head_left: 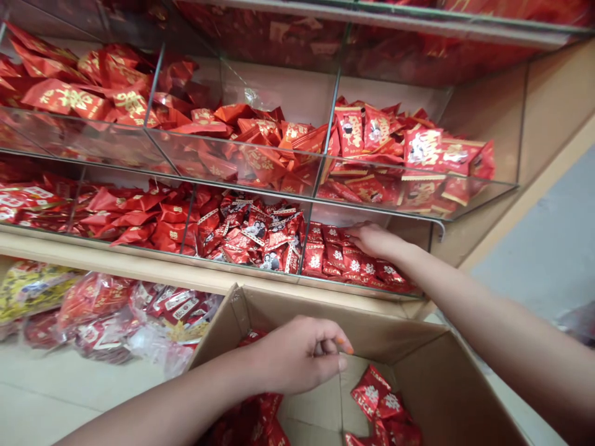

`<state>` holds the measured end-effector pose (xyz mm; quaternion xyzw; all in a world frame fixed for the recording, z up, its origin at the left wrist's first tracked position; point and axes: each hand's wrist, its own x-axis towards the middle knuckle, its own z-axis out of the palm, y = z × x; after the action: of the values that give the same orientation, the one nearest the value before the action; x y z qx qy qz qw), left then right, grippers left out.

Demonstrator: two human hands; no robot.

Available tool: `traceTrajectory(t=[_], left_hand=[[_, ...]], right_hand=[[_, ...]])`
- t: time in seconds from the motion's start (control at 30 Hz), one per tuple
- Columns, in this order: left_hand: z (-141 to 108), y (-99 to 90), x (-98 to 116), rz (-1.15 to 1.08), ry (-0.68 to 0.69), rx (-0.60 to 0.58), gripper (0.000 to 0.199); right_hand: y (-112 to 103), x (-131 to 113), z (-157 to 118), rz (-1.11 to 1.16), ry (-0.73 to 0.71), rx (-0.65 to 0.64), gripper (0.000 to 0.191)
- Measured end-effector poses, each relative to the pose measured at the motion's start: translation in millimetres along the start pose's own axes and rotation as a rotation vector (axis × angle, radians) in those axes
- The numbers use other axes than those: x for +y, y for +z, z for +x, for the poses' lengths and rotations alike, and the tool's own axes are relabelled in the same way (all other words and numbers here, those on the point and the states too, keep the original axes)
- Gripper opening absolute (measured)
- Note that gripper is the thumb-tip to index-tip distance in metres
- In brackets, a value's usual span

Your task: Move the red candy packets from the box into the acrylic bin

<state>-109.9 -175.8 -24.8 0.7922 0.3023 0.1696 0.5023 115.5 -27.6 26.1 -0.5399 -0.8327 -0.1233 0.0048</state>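
Observation:
My right hand [372, 240] reaches into the lower right shelf compartment, its fingers stretched out over small red candy packets [334, 255] printed with silver characters and "LUCK". No packet shows in its grasp. Above the cardboard box [409, 334] hovers my left hand [304, 354], its fingers loosely bent, with a gap between thumb and forefinger and nothing visible in it. Inside the box, similar red packets [372, 393] lie at the right. More red packets [260, 415] are at the left, partly covered by my left forearm.
Clear dividers [189, 217] split the shelves into compartments of red packets. The upper shelf's clear front panel [242, 167] runs above the right hand's compartment, with a metal bracket [440, 229] near its end. Plastic bags of red packets [97, 303] sit below, left of the box.

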Motion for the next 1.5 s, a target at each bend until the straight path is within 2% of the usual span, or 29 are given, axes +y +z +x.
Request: traceTrajectory(t=[0.23, 0.43, 0.8, 0.93, 1.1, 1.27, 1.5], left_hand=[[-1.5, -0.5, -1.0, 0.106, 0.012, -0.035, 0.021], [-2.0, -1.2, -0.6, 0.209, 0.046, -0.016, 0.019], [-1.5, 0.0, -6.9, 0.212, 0.037, -0.052, 0.021], [-2.0, -0.5, -5.5, 0.230, 0.040, -0.064, 0.021], [-1.5, -1.0, -5.9, 0.250, 0.043, -0.070, 0.021], [-1.4, -0.5, -8.4, 0.270, 0.032, -0.071, 0.022], [-2.0, -0.7, -6.4, 0.298, 0.031, -0.089, 0.021]], right_hand=[[0.8, -4.6, 9.4, 0.009, 0.107, -0.057, 0.028], [-4.2, 0.0, 15.3, 0.048, 0.140, -0.094, 0.026], [-11.0, 18.3, 0.4, 0.050, 0.222, -0.072, 0.027], [-11.7, 14.8, -3.7, 0.052, 0.142, -0.079, 0.028], [-7.2, 8.2, -1.2, 0.060, 0.021, -0.170, 0.024], [-2.8, 12.4, 1.8, 0.050, 0.034, -0.221, 0.024], [1.5, 12.7, 9.0, 0.097, 0.088, -0.155, 0.024]])
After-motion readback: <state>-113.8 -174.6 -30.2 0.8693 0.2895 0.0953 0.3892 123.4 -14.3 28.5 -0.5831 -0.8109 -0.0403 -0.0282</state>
